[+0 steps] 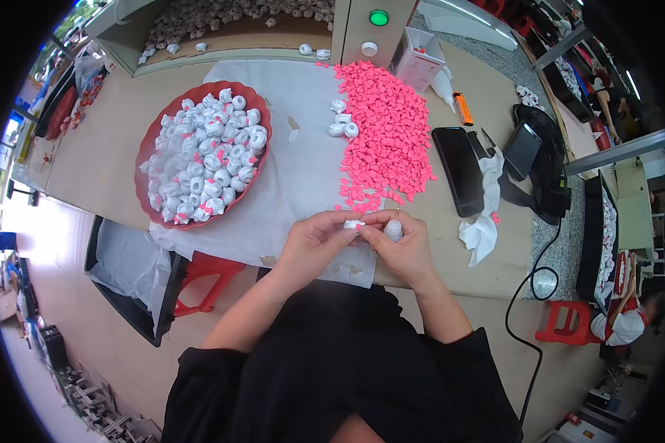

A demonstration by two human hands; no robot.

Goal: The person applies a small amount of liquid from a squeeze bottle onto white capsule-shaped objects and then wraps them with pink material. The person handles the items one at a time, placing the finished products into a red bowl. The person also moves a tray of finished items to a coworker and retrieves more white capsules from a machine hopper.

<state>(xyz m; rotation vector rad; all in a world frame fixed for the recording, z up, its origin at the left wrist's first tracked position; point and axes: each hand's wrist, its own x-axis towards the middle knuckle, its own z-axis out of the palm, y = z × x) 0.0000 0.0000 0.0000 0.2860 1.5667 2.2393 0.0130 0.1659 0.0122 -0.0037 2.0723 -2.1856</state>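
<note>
My left hand (312, 249) is closed, its fingertips pinching a small white figure piece (352, 224) over the table's near edge. Against that piece, my right thumb and forefinger press a tiny pink piece (359, 228). The same right hand (408, 255) also keeps a small white needle-tip bottle (393, 230) in its grip. Just beyond my hands spreads a heap of small pink pieces (384, 125). Several loose white pieces (337, 129) lie along the heap's left side. To the left, a red scalloped tray (266, 122) holds many white pieces, some with pink bits on them.
White paper (295, 173) covers the table's middle. A metal-framed shelf (229, 55) with more white pieces stands behind. At right lie a black phone (458, 170), an orange lighter (463, 108), tweezers, crumpled tissue (480, 240) and a corded black device (543, 155). A person sits far right.
</note>
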